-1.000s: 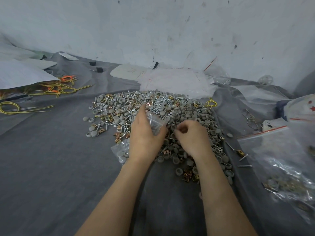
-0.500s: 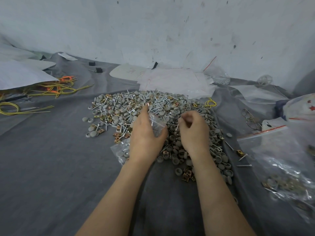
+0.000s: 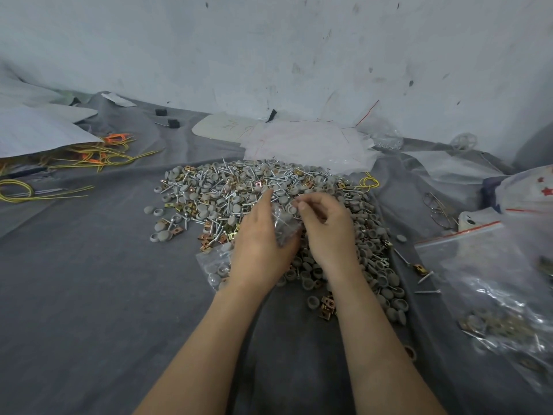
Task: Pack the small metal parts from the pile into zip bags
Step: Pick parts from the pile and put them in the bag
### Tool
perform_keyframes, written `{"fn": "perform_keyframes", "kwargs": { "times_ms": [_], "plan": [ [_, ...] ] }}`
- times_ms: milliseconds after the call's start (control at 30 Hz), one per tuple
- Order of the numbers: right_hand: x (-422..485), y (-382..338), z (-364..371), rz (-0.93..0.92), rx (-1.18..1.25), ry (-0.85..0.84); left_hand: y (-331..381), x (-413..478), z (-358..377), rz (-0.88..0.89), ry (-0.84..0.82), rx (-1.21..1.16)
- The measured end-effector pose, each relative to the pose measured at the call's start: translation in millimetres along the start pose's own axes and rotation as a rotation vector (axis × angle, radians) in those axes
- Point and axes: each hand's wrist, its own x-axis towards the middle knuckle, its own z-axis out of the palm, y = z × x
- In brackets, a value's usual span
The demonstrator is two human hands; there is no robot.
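Grey cloth [image 3: 89, 295] covered the work surface, and the pile [image 3: 239, 193] of screws, grey caps and brass-coloured clips lay spread across it straight ahead of you. Your left hand [image 3: 260, 244] sat over the near edge of the pile, fingers and thumb curled round a small zip bag [image 3: 282, 226]. That bag stood roughly on end. Its long axis ran from your palm out toward the far side of the pile, with the mouth at the far, upper end. How wide the mouth gaped could not be told through the crumpled plastic.

Your right hand [image 3: 326, 229] was close beside the left, over the middle of the pile, with its fingers curled in. Thumb and forefinger pinched what looked like a grey cap [image 3: 291, 208] right at the bag's mouth. The two hands nearly met there.

A filled small bag [image 3: 217, 262] lay flat at the pile's near left edge, partly under your left wrist. Well to the right of the pile lay a large zip bag [image 3: 478, 265], its red-striped seal facing the pile, with parts showing inside. A stack of empty bags [image 3: 308, 145] lay just beyond the pile's far edge, and yellow wires [image 3: 98, 157] lay well off to its left.
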Motion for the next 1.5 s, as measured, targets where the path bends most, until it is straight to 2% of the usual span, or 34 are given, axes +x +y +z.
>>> {"fn": "perform_keyframes", "kwargs": {
  "times_ms": [100, 200, 267, 367, 733, 1267, 1367, 1500],
  "plan": [
    [1.3, 8.7, -4.0, -0.055, -0.423, 0.049, 0.6, 0.2, -0.3, -0.015, 0.015, -0.001],
    [-0.1, 17.6, -0.9, 0.026, -0.777, -0.118, 0.2, 0.5, -0.1, -0.032, 0.017, -0.012],
    [-1.3, 20.8, 2.5, 0.058, -0.873, -0.150, -0.2, 0.6, -0.1, -0.041, 0.016, -0.015],
    [-1.2, 21.5, 4.7, 0.079, -0.900, -0.105, 0.1, 0.9, 0.4, -0.037, 0.022, -0.015],
    [-3.7, 19.3, 8.0, 0.116, -0.913, -0.096, 0.4, 0.8, 0.4, -0.036, 0.024, -0.029],
    [-7.2, 15.3, 9.9, 0.086, -1.010, -0.187, 0.6, 1.2, 0.2, -0.030, 0.024, -0.021],
    [-5.7, 15.3, 9.0, 0.085, -0.913, -0.134, -0.3, 1.0, 0.2, -0.037, 0.024, -0.019],
    [-0.6, 14.1, 2.6, 0.096, -0.533, 0.055, -1.0, 1.9, 0.4, -0.046, 0.018, -0.010]
  ]
}}
